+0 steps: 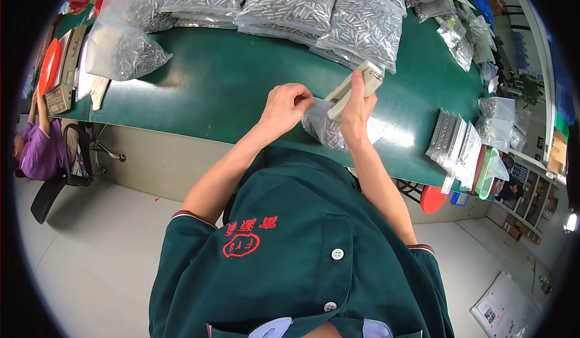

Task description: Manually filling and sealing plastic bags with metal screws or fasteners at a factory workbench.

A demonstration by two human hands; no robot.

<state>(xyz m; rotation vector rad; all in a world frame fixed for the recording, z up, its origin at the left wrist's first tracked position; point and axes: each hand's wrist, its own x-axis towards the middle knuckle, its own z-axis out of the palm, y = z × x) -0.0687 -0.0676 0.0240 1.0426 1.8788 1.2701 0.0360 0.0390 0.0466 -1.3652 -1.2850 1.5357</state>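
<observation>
My left hand [286,106] pinches the top edge of a small clear plastic bag [326,129] filled with small metal pins, held just above the green table [229,90]. A beige stapler [356,85] is gripped in my right hand [357,109], its jaws over the bag's folded top. Both hands meet above the table's near edge, in front of my green shirt.
Large clear bags of metal pins [290,3] are piled along the table's far side, with more small bags [477,36] at the right. A stack of filled bags [453,141] and a green tray [486,175] lie at the right. Another person [36,144] sits at the left.
</observation>
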